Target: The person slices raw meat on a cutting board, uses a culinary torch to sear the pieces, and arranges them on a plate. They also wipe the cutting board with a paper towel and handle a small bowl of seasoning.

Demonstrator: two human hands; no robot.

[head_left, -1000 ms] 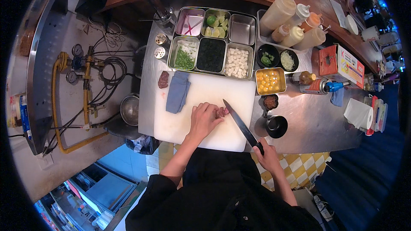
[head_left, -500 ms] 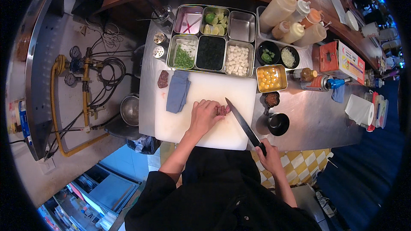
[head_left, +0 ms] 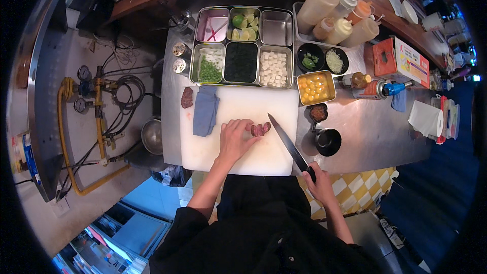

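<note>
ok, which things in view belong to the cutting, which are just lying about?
Cutting: left hand, at the sliced meat; right hand, gripping chef's knife; white cutting board; probably second meat piece.

Lying about, seemingly: folded blue cloth, lime wedges, white cubes, egg yolks, squeeze bottles, blowtorch, paper roll.

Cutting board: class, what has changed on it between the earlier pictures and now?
The left hand has drawn slightly left, showing more of the cut meat; the knife has edged right, away from it. The right hand still grips the knife; the folded blue cloth and cutting board stay put.
</note>
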